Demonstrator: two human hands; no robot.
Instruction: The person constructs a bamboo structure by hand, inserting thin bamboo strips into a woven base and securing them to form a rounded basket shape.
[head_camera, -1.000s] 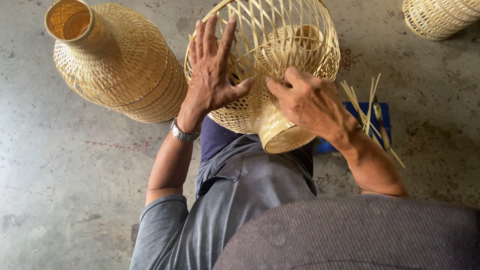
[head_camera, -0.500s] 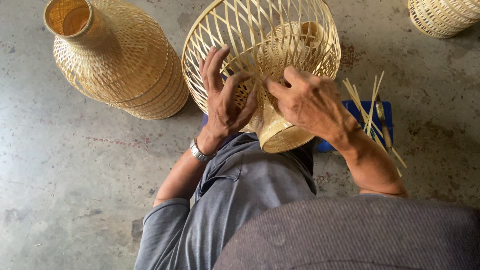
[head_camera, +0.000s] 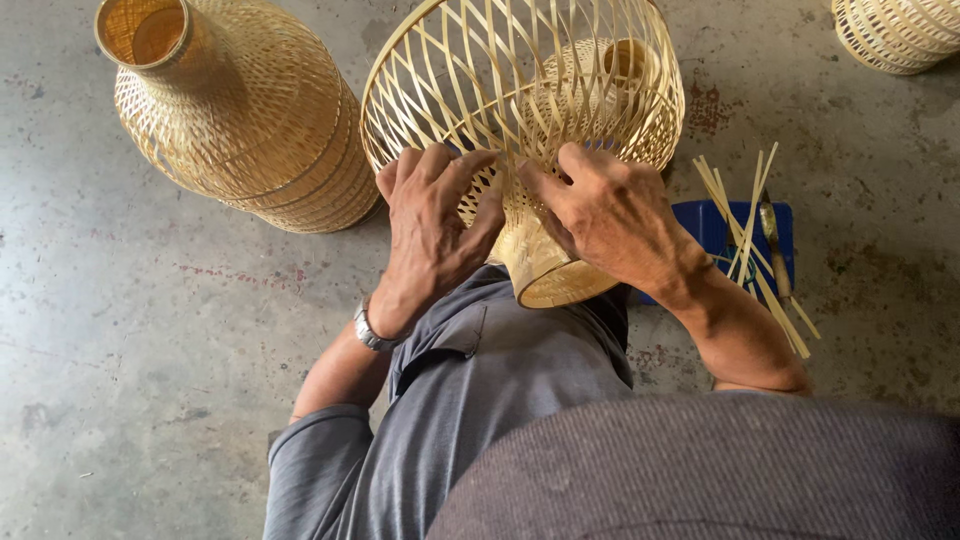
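The left hand (head_camera: 432, 222) is pressed with curled fingers against the near side of the open-weave bamboo basket (head_camera: 520, 100), and its strips are gripped. The right hand (head_camera: 605, 212) is closed over the same wall at 3 o'clock from the left hand, thumb tucked toward the narrow woven neck (head_camera: 548, 272), which is rested on the lap. The basket is held at 12 o'clock from the body, mouth tilted away. A wristwatch (head_camera: 368, 328) is worn on the left wrist. At 3 o'clock, loose bamboo strips (head_camera: 750, 235) are laid across a blue stool (head_camera: 722, 228). At 10 o'clock, 1 finished bottle-shaped basket (head_camera: 240, 120) is laid on the concrete floor (head_camera: 120, 350); another basket (head_camera: 895, 30) is seen at 1 o'clock.
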